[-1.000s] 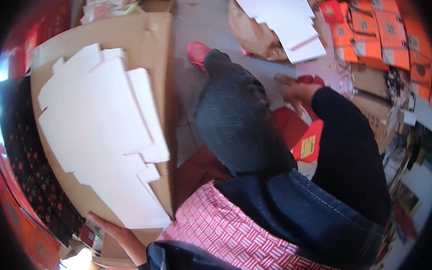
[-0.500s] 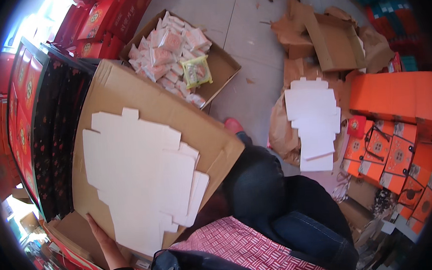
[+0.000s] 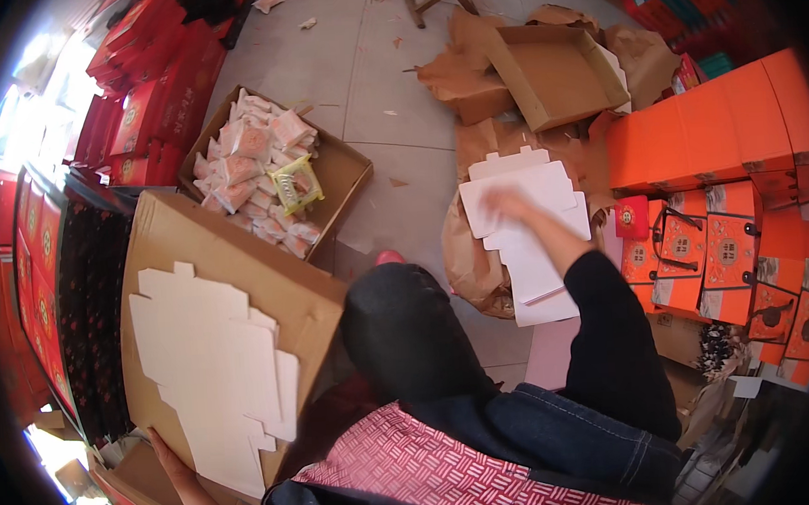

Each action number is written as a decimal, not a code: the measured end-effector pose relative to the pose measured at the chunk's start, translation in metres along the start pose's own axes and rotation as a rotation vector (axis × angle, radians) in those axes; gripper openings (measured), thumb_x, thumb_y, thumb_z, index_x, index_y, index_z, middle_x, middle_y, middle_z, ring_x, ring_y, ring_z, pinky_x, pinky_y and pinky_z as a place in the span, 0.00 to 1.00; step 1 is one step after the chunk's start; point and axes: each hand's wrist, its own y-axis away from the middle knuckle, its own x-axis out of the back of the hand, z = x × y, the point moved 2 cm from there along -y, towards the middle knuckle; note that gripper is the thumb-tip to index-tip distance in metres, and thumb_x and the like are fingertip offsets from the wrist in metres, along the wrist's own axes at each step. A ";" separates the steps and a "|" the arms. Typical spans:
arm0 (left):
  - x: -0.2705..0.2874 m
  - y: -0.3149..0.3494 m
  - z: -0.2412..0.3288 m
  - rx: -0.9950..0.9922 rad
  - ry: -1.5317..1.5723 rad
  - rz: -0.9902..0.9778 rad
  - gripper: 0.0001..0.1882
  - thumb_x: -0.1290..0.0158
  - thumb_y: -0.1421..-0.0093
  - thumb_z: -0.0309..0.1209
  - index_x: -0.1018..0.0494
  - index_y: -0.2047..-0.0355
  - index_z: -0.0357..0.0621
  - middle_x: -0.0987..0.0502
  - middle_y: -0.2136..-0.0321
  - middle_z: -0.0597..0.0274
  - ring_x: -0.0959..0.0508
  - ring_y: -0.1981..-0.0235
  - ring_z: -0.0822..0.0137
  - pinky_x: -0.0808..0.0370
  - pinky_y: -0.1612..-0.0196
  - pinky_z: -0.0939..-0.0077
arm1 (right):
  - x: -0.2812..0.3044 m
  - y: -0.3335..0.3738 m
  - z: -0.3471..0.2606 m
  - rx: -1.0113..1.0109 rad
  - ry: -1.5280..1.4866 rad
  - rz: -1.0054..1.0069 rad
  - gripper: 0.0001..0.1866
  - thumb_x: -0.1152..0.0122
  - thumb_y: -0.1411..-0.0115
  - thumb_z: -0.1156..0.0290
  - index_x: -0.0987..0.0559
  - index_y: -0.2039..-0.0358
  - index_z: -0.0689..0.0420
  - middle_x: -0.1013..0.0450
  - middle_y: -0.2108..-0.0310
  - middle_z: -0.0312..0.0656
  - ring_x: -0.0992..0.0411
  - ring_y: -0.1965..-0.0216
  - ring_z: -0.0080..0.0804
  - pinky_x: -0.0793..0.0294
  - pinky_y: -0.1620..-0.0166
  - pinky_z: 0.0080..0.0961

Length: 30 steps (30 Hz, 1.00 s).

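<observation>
On top of a large brown carton point(image 3: 320, 298) at my left lie several flat, unfolded white cardboard box blanks point(image 3: 204, 359). My left hand point(image 3: 171, 468) rests at the carton's near left edge, fingers stretched out beside the blanks. To the right, a second stack of white box blanks point(image 3: 538, 262) lies on brown wrapping paper on the floor. Over the far part of that stack is my right hand point(image 3: 509, 203), smeared by motion; whether its fingers grip a blank cannot be made out.
Beyond the carton sits an open cardboard tray point(image 3: 350, 168) holding small wrapped packets point(image 3: 248, 142) and a yellow one point(image 3: 298, 185). Orange gift boxes point(image 3: 691, 141) are piled at right, near an empty brown box lid point(image 3: 560, 75). Red boxes point(image 3: 141, 120) stand stacked at left.
My right arm has come into view and reached out over the right-hand stack. The view has swung rightward. My left hand stays at the carton's edge.
</observation>
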 end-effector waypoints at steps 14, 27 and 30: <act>0.022 0.021 -0.005 0.009 -0.385 0.552 0.40 0.62 0.38 0.60 0.44 0.38 0.39 0.34 0.44 0.53 0.32 0.47 0.61 0.36 0.45 0.74 | 0.176 -0.131 0.031 -0.296 0.324 0.932 0.18 0.42 0.48 0.55 0.21 0.61 0.51 0.23 0.64 0.47 0.26 0.61 0.48 0.28 0.58 0.38; 0.070 -0.010 -0.015 -0.187 -0.732 0.612 0.39 0.63 0.37 0.57 0.41 0.40 0.33 0.33 0.45 0.48 0.31 0.47 0.60 0.37 0.44 0.73 | -0.101 -0.006 -0.106 0.500 0.041 0.965 0.10 0.43 0.43 0.67 0.27 0.69 0.61 0.29 0.70 0.50 0.31 0.66 0.48 0.31 0.61 0.36; 0.051 -0.020 -0.004 -0.061 -0.743 0.578 0.40 0.63 0.38 0.58 0.39 0.42 0.31 0.32 0.46 0.45 0.30 0.48 0.58 0.37 0.44 0.72 | -0.173 0.005 -0.069 0.479 0.136 0.844 0.10 0.42 0.45 0.68 0.30 0.68 0.60 0.31 0.68 0.50 0.32 0.62 0.53 0.32 0.61 0.43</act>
